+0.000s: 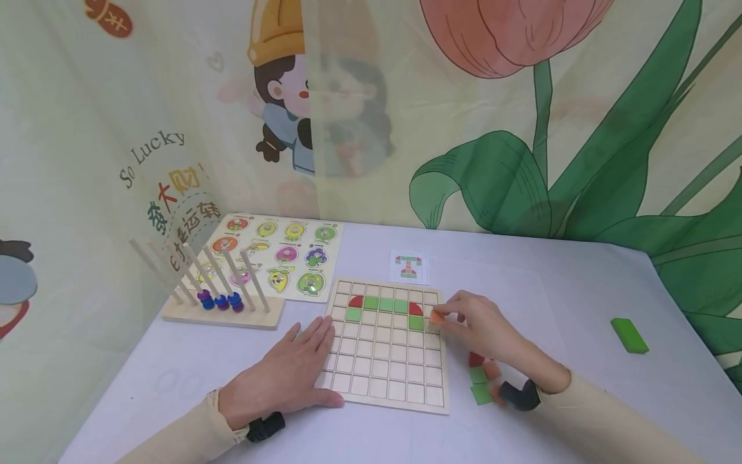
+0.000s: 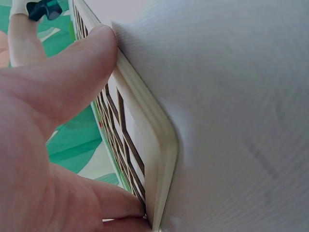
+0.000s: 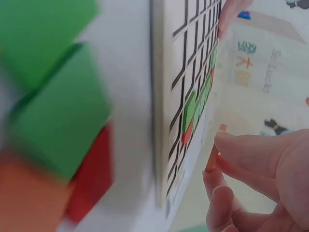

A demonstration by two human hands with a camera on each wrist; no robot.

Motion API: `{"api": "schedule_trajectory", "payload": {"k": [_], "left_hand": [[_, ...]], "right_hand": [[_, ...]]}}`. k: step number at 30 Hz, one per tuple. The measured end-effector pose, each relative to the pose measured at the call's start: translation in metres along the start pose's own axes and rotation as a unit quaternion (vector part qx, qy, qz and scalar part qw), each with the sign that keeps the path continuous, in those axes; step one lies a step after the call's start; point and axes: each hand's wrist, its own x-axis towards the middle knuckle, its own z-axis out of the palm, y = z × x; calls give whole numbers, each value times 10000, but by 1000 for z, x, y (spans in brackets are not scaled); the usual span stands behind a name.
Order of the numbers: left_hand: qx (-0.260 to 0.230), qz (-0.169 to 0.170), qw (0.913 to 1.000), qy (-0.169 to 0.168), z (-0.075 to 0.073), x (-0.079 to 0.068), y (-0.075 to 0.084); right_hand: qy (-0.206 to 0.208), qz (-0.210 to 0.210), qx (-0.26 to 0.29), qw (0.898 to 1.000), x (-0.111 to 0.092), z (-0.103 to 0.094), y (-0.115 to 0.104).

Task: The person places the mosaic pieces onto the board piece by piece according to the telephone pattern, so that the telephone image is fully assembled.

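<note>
A wooden grid board [image 1: 382, 370] lies on the table between my hands. Near its top, green square tiles [image 1: 385, 303] and red quarter-round tiles [image 1: 415, 309] form a bar with a green tile below each end. My left hand [image 1: 284, 374] rests along the board's left side, fingers straight, thumb [image 2: 91, 58] at the near edge. Between thumb and fingertips, my right hand [image 1: 478, 319] pinches an orange tile [image 3: 214, 152] over the board's right edge. Below that hand lies a small pile of red, green [image 1: 480, 392] and orange tiles, partly hidden by the wrist.
A pattern card [image 1: 409, 267] lies behind the board. At the back left are a fruit puzzle board [image 1: 310, 248] and a wooden peg stand [image 1: 223, 316] with blue and purple beads. A green block [image 1: 629, 335] sits far right. Printed curtains hang behind the table.
</note>
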Motion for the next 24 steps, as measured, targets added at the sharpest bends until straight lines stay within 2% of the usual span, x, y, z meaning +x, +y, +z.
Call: {"api": "schedule_trajectory", "payload": {"k": [4,8,15,24], "left_hand": [[-16,-11,10000,-34,0,1,-1],[-18,-13,10000,-31,-1,1,-1],[-1,4,10000,-57,0,0,0],[9,-8,10000,-23,1,0,-1]], "right_hand": [[-115,-497,103,9986,18,13,-13],[-199,-863,-23,9961,35,24,-28],[-325,-1018,-195,9941,51,36,-44],[-473,-1172,-297,9915,61,46,-48]]}}
